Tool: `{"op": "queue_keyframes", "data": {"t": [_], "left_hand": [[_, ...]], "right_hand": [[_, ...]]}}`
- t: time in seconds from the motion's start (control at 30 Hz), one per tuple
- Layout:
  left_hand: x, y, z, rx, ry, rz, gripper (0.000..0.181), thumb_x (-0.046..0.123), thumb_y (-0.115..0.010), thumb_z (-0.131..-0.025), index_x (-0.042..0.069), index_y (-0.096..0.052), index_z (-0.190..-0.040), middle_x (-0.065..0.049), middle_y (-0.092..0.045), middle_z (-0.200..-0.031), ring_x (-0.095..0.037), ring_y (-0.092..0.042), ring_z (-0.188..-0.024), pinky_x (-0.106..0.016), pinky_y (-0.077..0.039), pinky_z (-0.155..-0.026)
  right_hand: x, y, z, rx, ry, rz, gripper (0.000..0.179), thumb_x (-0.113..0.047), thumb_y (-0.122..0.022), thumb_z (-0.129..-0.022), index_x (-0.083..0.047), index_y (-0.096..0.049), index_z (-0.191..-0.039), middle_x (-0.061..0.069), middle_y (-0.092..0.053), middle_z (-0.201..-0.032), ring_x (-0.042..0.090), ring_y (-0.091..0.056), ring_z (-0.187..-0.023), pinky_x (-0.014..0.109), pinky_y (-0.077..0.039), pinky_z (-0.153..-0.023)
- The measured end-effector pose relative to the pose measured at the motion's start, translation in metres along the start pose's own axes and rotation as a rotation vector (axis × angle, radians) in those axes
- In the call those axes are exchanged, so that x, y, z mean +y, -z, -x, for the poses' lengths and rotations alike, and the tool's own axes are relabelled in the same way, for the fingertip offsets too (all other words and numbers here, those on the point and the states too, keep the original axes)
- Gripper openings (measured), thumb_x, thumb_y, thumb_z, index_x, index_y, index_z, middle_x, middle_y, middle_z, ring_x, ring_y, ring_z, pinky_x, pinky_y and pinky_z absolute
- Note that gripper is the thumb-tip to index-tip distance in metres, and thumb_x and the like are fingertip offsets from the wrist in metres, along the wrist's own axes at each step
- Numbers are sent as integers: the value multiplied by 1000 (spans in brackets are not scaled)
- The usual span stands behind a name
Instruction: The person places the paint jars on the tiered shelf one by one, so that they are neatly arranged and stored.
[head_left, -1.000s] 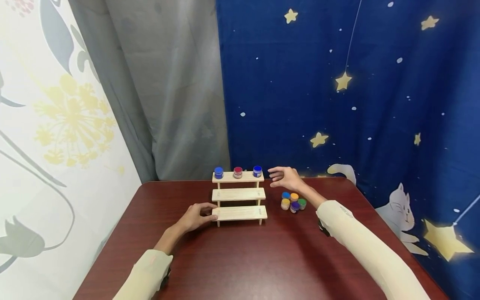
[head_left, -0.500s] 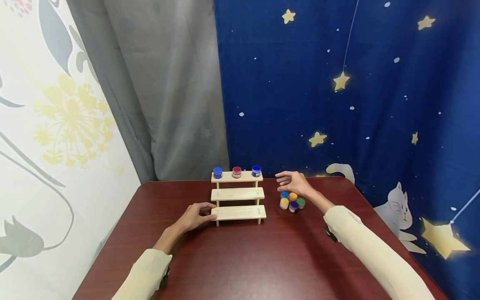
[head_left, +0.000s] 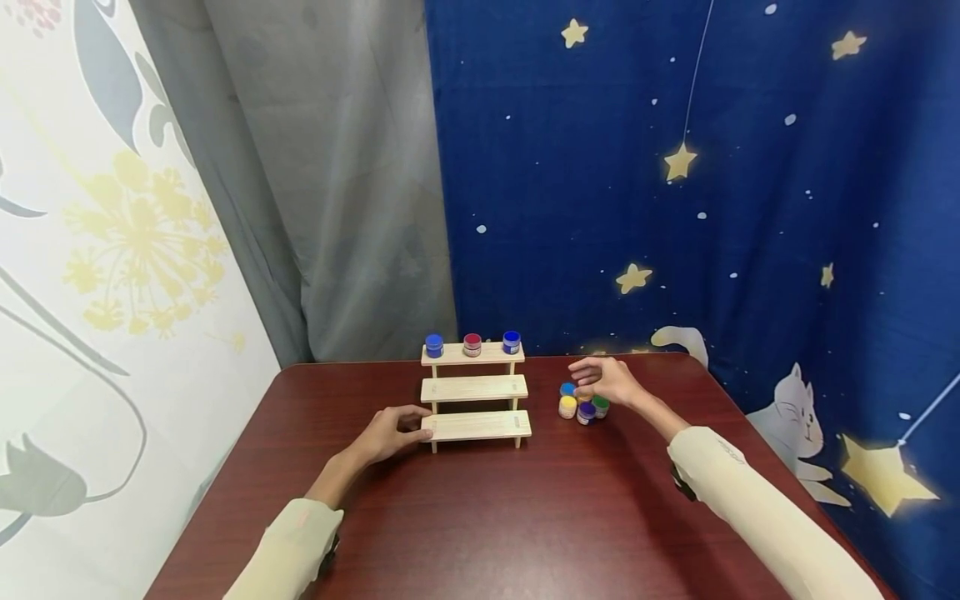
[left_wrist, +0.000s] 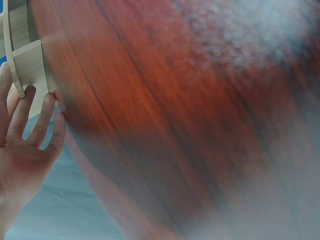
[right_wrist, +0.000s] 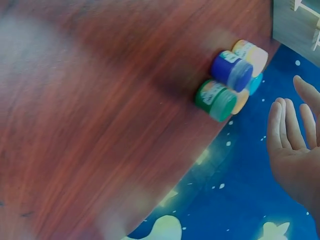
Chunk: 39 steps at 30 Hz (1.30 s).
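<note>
A three-tier wooden display rack point(head_left: 476, 426) stands on the table. My left hand point(head_left: 388, 433) holds the left end of its lowest shelf, thumb at the front and fingers behind. In the left wrist view that hand point(left_wrist: 25, 145) reaches to the shelf's end. My right hand point(head_left: 609, 382) hovers over a cluster of small paint jars, holding nothing, fingers loosely bent. The cluster has a yellow jar point(head_left: 567, 407), a purple jar point(head_left: 587, 413), a green jar point(head_left: 601, 407), a blue jar point(head_left: 567, 390) and an orange jar point(right_wrist: 241, 102) partly hidden by the hand.
On the top shelf sit a blue jar point(head_left: 434, 346), a red jar point(head_left: 472, 345) and a dark blue jar point(head_left: 512, 342). The dark red table point(head_left: 480, 517) ends at a grey curtain point(head_left: 367, 208) and a starry blue curtain point(head_left: 555, 208).
My right hand has moved right and down from beside the top shelf to over the jar cluster. The left hand stays on the rack.
</note>
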<state>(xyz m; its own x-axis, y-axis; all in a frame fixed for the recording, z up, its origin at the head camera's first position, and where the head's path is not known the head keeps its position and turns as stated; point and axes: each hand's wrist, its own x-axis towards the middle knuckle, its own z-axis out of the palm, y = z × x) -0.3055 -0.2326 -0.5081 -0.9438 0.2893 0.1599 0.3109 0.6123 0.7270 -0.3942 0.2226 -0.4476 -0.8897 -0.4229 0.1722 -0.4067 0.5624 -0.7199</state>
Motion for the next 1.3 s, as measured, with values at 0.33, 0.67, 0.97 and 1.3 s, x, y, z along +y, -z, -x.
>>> {"op": "queue_keyframes", "data": {"t": [0.33,0.67,0.97,1.3], "left_hand": [[-1,0,0,0,-4,8,36,23,-82,-92,9,-73,-124,-8,-76,-111,-21,-72,-102,-42,-58,-89],[-3,-1,-1,8,2,22,35,23,-82,-92,11,-74,-123,-8,-76,-111,-21,-72,-104,-43,-57,-90],[-4,-2,-1,10,0,23,35,23,-83,-91,11,-74,-123,-7,-76,-111,-20,-72,-103,-41,-57,-89],[-4,-3,0,19,-3,13,34,23,-82,-92,11,-74,-123,-8,-76,-111,-22,-72,-104,-41,-57,-89]], "right_hand": [[21,7,15,25,-62,-29,38,0,-82,-87,5,-71,-123,30,-71,-117,36,-74,-101,35,-60,-84],[40,11,29,44,-61,-24,47,3,-84,-83,12,-67,-125,29,-71,-118,44,-71,-106,36,-60,-84],[49,9,35,64,-84,2,51,-2,-88,-81,10,-67,-126,29,-71,-119,42,-72,-107,43,-59,-88],[57,-1,40,36,-188,-34,48,-3,-86,-84,5,-69,-128,27,-71,-121,36,-74,-104,44,-58,-90]]}}
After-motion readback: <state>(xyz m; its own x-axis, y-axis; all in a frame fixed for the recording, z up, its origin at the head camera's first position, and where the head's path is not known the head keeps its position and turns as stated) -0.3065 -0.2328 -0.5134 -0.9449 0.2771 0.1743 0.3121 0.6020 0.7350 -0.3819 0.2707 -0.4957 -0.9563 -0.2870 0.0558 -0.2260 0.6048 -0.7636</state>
